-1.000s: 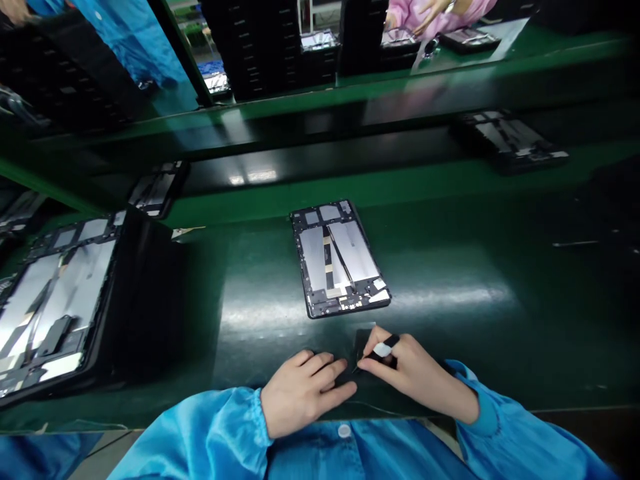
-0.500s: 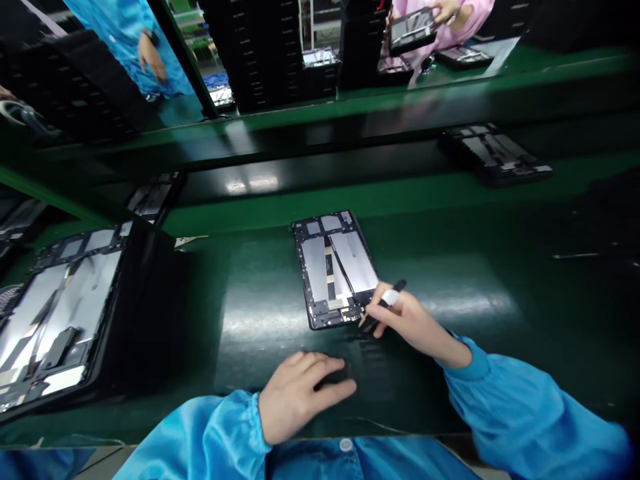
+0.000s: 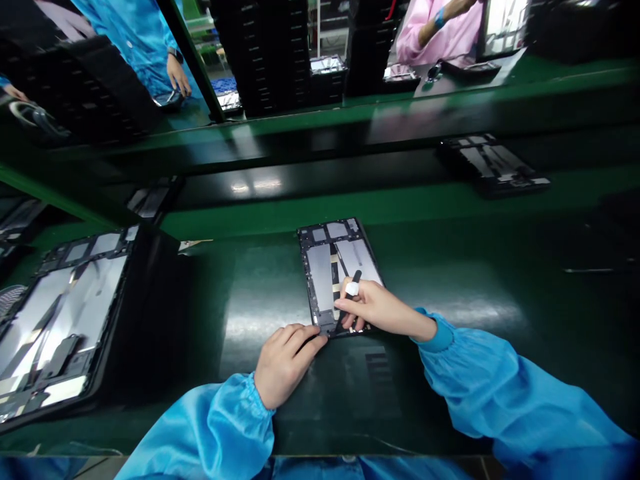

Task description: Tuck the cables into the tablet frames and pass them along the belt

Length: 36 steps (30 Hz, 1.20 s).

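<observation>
An opened tablet (image 3: 320, 277) lies in front of me, its silver panels, dark ribbon strip and circuit edge showing. My right hand (image 3: 367, 303) is over its lower half, closed around a slim black pen-like tool (image 3: 357, 277) with a white patch at the grip. The tool points down to the tablet's lower edge; my fingers partly hide its tip. A dark block (image 3: 327, 321) sits in the lower left corner, beside the tool. My left hand (image 3: 287, 360) rests on the bench, fingers stretched out, fingertips and thumb touching that corner.
A tall stack topped by an opened tablet (image 3: 65, 313) stands at the left. Another tablet (image 3: 495, 163) lies on the far right ledge. Behind the green rail (image 3: 350, 110) are black stacks (image 3: 260, 53) and two co-workers, in blue (image 3: 125, 40) and pink (image 3: 417, 40) sleeves.
My right hand has moved left over the tablet with the tool. My left hand has moved up to the tablet's corner, where a dark block now shows. The pink-sleeved person's tablet is now raised upright.
</observation>
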{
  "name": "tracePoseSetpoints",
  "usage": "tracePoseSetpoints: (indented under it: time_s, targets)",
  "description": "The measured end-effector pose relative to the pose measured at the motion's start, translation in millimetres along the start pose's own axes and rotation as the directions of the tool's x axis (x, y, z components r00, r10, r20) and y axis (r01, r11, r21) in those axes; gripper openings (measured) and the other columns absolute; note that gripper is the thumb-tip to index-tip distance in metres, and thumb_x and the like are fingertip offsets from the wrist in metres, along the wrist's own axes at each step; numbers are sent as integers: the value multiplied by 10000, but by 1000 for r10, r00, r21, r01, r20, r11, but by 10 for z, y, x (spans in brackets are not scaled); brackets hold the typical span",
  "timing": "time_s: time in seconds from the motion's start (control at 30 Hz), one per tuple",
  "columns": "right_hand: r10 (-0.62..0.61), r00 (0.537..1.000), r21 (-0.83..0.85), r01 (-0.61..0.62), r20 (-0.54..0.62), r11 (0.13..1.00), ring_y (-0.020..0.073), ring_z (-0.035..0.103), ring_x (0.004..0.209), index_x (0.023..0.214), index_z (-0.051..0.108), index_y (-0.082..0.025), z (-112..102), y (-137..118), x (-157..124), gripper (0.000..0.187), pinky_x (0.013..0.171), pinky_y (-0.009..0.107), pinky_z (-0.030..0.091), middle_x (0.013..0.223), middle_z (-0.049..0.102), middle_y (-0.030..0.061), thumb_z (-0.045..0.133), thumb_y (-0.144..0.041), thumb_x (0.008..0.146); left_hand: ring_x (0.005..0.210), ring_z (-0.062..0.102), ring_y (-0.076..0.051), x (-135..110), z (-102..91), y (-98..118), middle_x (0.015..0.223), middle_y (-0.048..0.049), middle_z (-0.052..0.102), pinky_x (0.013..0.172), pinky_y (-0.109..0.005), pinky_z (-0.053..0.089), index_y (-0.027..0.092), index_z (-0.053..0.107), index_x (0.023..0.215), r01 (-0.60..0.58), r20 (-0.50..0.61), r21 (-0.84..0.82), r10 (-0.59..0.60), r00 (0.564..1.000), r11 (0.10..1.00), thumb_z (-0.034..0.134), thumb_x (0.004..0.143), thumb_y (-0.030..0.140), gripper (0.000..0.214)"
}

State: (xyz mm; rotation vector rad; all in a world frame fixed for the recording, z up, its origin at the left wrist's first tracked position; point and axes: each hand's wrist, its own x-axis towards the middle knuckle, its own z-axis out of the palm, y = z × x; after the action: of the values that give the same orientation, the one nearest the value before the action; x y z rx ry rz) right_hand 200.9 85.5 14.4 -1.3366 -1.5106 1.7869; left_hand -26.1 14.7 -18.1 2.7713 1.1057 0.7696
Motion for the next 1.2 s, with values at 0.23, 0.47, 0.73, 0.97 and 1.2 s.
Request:
tracePoseSetpoints:
  time_s: [0.23,0.47,0.73,0.97,1.2]
  targets:
    - [3,1000,10,-4,21,1000,158,697,539,797,549,-180,-1,14,11,185,414,197,529,561,670,-3,674,-308,845,974,602,-186,-11,16,-15,1098,-81,669,833,-324,519,166,628,1150,5,2,-32,-5,1000,999,474,982,160,228]
    - [17,1000,12,-17,11,1000,166,705,564,803,544,-178,11,3,10,178,423,191,527,555,660,-8,685,-282,835,970,599,-189,-3,19,-6,1099,-77,666,834,-323,511,161,626,1144,13,-4,-45,-13,1000,999,503,968,143,215]
    - [22,1000,-4,-22,2,1000,166,712,593,806,544,-177,19,-6,10,136,419,177,518,563,651,-9,644,-255,853,966,597,-186,1,0,1,1101,-83,662,825,-312,496,167,620,1169,-6,-5,-2,6,1000,1000,476,981,151,237]
    - [-28,999,-22,28,-33,999,187,713,618,811,537,-191,-5,36,-16,173,443,211,531,606,665,8,626,-331,861,936,587,-197,44,-93,67,1128,-92,640,728,-313,462,183,576,1259,-107,94,224,87,992,969,391,995,110,331]
    - [-231,943,-249,171,-239,953,152,624,537,792,568,-208,-142,265,-288,212,471,240,468,636,641,-7,588,-385,908,927,582,-193,57,-68,77,1101,-77,638,734,-309,477,191,582,1237,-69,75,193,55,996,979,396,1000,109,313]
